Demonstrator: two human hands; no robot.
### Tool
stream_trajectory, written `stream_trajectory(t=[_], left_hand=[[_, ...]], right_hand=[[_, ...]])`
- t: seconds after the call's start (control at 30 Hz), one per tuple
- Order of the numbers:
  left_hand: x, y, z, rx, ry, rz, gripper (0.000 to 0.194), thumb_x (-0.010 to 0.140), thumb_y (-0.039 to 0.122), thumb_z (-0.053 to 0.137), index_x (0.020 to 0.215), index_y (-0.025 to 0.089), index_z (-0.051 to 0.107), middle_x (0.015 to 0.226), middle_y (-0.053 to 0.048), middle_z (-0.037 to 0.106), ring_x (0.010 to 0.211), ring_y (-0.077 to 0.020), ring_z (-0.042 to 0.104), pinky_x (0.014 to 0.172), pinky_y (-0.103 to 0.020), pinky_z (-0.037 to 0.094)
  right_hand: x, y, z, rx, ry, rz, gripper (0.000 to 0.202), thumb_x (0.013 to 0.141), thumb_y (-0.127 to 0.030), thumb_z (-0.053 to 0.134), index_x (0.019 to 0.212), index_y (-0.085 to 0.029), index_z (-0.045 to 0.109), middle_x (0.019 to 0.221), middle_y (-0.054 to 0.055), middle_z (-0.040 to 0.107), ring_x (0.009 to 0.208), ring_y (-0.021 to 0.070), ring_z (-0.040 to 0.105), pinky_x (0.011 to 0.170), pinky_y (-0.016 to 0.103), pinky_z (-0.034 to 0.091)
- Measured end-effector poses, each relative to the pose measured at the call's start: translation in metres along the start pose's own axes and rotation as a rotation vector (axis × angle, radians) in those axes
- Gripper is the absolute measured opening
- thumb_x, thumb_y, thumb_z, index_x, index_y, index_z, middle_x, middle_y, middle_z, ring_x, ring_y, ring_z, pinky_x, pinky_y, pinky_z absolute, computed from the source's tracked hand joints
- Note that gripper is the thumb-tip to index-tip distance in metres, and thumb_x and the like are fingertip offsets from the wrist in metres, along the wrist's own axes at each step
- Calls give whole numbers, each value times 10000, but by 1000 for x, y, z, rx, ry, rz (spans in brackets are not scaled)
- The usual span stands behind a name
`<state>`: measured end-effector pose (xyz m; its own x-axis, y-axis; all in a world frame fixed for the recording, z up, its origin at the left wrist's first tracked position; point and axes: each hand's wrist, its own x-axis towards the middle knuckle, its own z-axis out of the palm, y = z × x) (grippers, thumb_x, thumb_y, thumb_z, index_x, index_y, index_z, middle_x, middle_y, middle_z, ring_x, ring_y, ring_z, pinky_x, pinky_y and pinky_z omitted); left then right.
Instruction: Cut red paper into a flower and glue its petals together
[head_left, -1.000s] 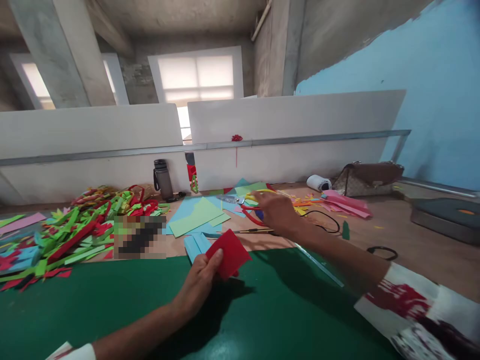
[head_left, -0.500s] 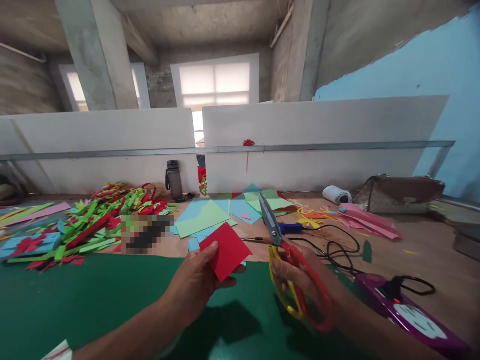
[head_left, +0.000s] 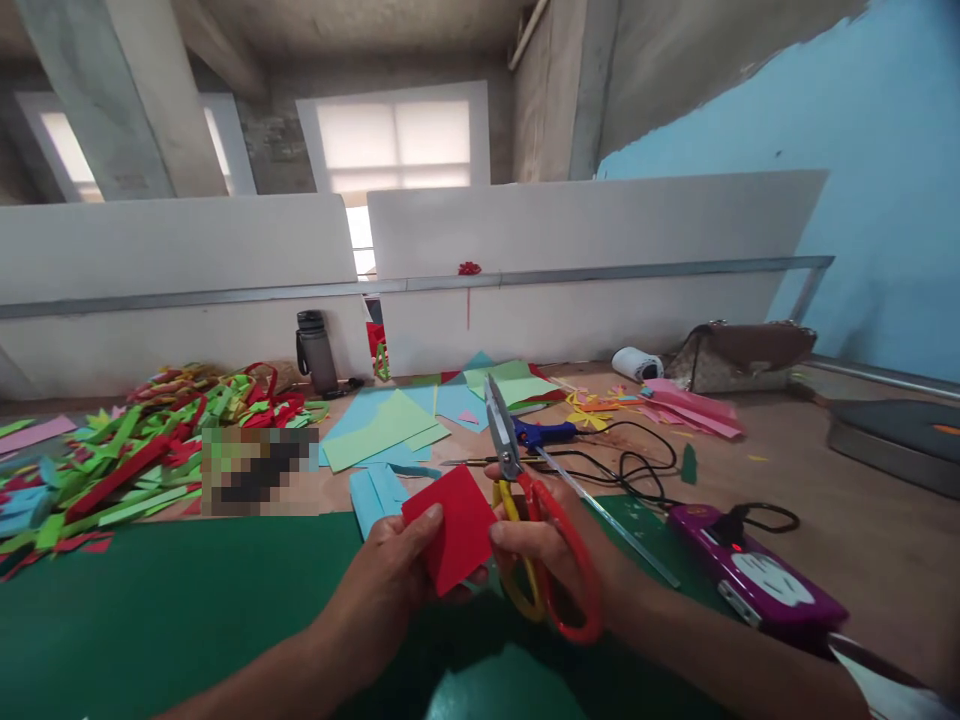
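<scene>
A square of red paper [head_left: 454,528] is pinched in my left hand [head_left: 390,575], thumb on top and fingers beneath. My right hand [head_left: 555,540] is wrapped through the handles of a pair of scissors [head_left: 504,430], one handle yellow and one red-orange. The blades look closed and point up and away from me. Right fingertips lie close by the red square's right edge; whether they touch it I cannot tell. Just beyond my left hand lies a folded light blue paper piece [head_left: 379,495]. Beyond the scissors is a blue glue gun [head_left: 544,433].
A green mat [head_left: 187,610] covers the near table. Heaped paper strips [head_left: 157,450] lie left, green and blue sheets [head_left: 382,430] ahead. A clear stick [head_left: 611,520], a purple power strip [head_left: 757,575] and black cable [head_left: 637,460] are right. A bottle [head_left: 318,355] and handbag [head_left: 739,360] stand behind.
My right hand with the scissors has come left, close to the red paper. The view has shifted right, and the light blue piece and clear stick now show more fully.
</scene>
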<state>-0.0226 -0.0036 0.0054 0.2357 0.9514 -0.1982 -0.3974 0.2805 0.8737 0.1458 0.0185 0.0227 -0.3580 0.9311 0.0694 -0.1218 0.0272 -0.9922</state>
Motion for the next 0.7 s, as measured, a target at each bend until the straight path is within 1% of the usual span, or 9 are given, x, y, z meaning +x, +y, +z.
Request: stream_trajectory(t=[0.2, 0.33, 0.4, 0.47, 0.57, 0.6, 0.63, 0.67, 0.7], left_hand=[[2, -2, -1, 34, -46, -4, 371, 811, 448, 536, 983, 119, 542, 822, -96, 664, 632, -185, 642, 545, -273, 478], [2, 0, -5, 24, -19, -31, 363, 827, 438, 516, 942, 96, 551, 729, -88, 649, 542, -161, 626, 472, -235, 472], [2, 3, -7, 4, -6, -28, 339, 833, 417, 517, 927, 93, 545, 700, -85, 645, 539, -161, 629, 471, -230, 480], [3, 9, -8, -23, 39, -2, 295, 840, 387, 521, 922, 104, 532, 703, -77, 643, 557, -163, 637, 494, -240, 498], [4, 19, -10, -75, 91, 72, 237, 852, 332, 520, 976, 130, 503, 780, -69, 642, 622, -182, 657, 538, -270, 521], [4, 22, -10, -88, 93, 102, 233, 856, 315, 518, 1005, 138, 493, 820, -71, 641, 647, -189, 661, 550, -277, 526], [4, 25, -11, -96, 90, 127, 238, 859, 303, 514, 1032, 143, 484, 856, -76, 639, 666, -195, 664, 558, -281, 528], [5, 27, -12, -104, 84, 148, 246, 861, 296, 512, 1052, 145, 475, 882, -81, 636, 679, -198, 665, 565, -284, 530], [5, 28, -12, -110, 83, 164, 254, 862, 295, 511, 1061, 144, 469, 894, -85, 634, 684, -198, 665, 567, -283, 531]], right_hand=[[-1, 6, -3, -4, -47, 0, 484, 678, -266, 623, 1129, -187, 466, 642, -41, 561, 562, 139, 562, 550, 271, 443], [-2, 4, -5, -37, 7, -15, 462, 725, -320, 624, 1143, -189, 477, 657, -40, 548, 573, 131, 561, 545, 265, 444], [-3, 0, -5, -103, 43, 1, 447, 713, -368, 648, 1098, -188, 509, 660, -35, 540, 574, 136, 563, 534, 265, 447], [-4, -5, -7, -187, 43, -4, 383, 700, -433, 661, 973, -183, 563, 678, -16, 542, 583, 140, 555, 532, 267, 450], [-6, -12, -14, -290, -32, -66, 368, 728, -549, 595, 803, -189, 592, 752, 26, 557, 618, 142, 529, 551, 268, 449], [-6, -13, -17, -307, -64, -106, 393, 747, -585, 546, 823, -203, 595, 800, 37, 562, 624, 144, 520, 541, 267, 443], [-5, -15, -21, -343, -112, -127, 401, 769, -594, 510, 916, -229, 590, 879, 48, 567, 648, 151, 520, 551, 273, 443], [-4, -17, -24, -408, -164, -158, 400, 767, -580, 524, 983, -247, 579, 896, 51, 571, 658, 159, 518, 564, 278, 441], [-3, -18, -27, -478, -183, -196, 391, 765, -562, 541, 997, -251, 584, 836, 43, 571, 629, 158, 502, 562, 279, 431]])
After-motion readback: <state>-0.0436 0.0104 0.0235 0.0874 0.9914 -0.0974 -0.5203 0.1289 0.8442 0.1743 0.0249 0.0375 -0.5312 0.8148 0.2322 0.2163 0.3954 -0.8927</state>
